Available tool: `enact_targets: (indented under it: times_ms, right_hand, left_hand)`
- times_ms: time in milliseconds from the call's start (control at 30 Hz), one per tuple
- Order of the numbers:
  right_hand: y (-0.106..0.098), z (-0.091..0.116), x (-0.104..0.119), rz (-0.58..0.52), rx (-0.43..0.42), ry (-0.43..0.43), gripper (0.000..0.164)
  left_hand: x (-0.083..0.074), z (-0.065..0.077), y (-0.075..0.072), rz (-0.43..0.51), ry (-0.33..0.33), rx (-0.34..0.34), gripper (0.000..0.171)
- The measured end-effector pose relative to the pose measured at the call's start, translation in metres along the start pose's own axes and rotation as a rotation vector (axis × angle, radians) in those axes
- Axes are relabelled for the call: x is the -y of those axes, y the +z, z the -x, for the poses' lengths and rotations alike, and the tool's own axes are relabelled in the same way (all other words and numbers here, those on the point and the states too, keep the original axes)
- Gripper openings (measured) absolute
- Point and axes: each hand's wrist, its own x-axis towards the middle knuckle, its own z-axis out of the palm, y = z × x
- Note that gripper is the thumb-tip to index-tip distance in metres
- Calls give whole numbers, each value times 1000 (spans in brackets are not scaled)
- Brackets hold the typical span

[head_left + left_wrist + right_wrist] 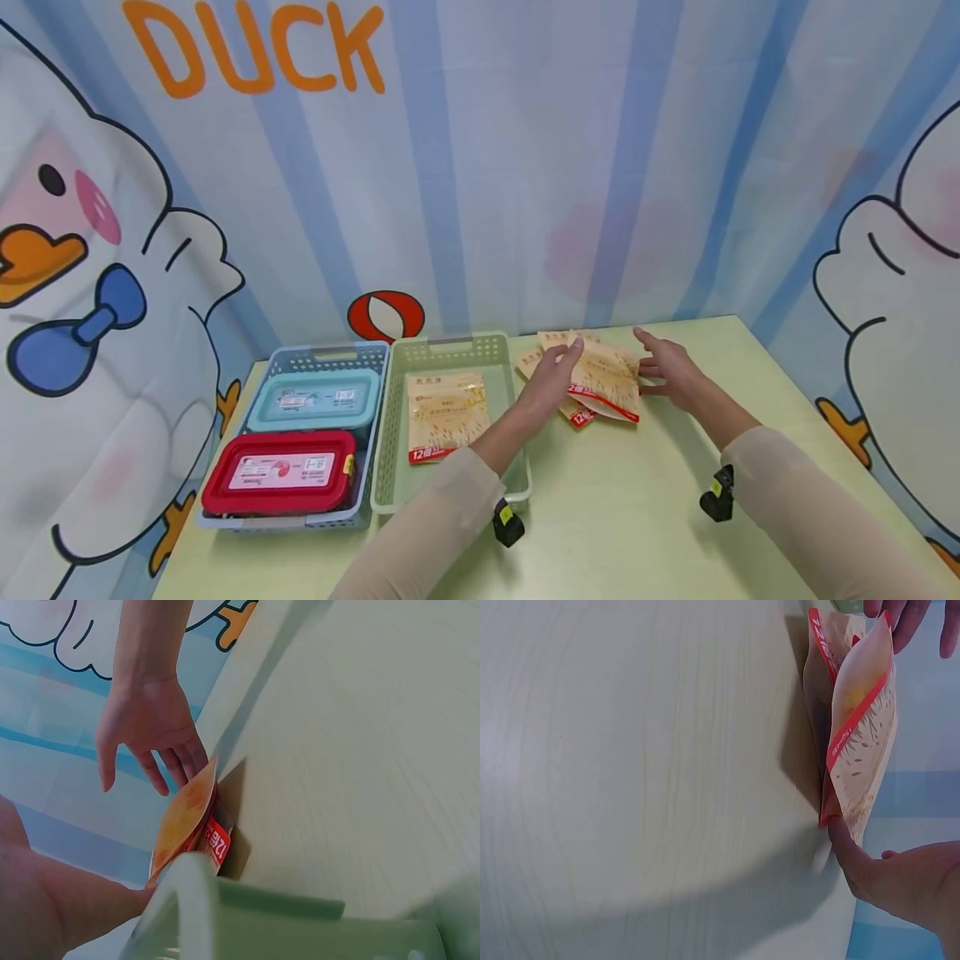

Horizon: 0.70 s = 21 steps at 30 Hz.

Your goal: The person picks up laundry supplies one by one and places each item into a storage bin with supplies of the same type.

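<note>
Fingers spread and loose on either side of a floppy pouch pile

At the right hand (675, 373) they stand wide and fairly straight, one meeting the top pouch's edge; at the left hand (546, 387) they look relaxed, the thumb apart, though their contact with the pile is partly hidden.

Nearest comes the lower pouch (577, 420), its "12倍" corner poking out on the surface (622, 517), to the right of the green basket (498, 367). Over it, also right of the basket, lies the top pouch (609, 373), beige with grain-ear print and a red strip, bowed and tilted.

It should be light and bendy, its printed film rather slick, so neighbours may slide or tag along. Nothing about it suggests breakage; creasing is the likelier harm. I would take both side edges, fingers beneath and thumbs above, and avoid squeezing the bulging middle. The matching pouch (447, 417) inside the basket lies flatter and would be harder to get under.

Farthest, behind the basket, hangs the duck-print curtain (517, 167).
</note>
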Motion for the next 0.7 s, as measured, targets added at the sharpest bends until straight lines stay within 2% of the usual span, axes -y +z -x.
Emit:
enact_targets:
  times_ms: [133, 367, 533, 700]
  right_hand:
    - [-1, 1, -2, -72, -3, 13, 98]
    - [1, 2, -2, -164, -1, 19, 104]
    - [4, 5, 6, -236, -7, 19, 102]
    - [4, 9, 16, -302, -17, 15, 101]
  left_hand:
    - [0, 0, 0, -15, -13, 7, 92]
    - [-6, 0, -3, -28, 9, -1, 87]
    - [-7, 1, -8, -19, 46, -12, 78]
    - [-8, 2, -13, -34, 68, -10, 77]
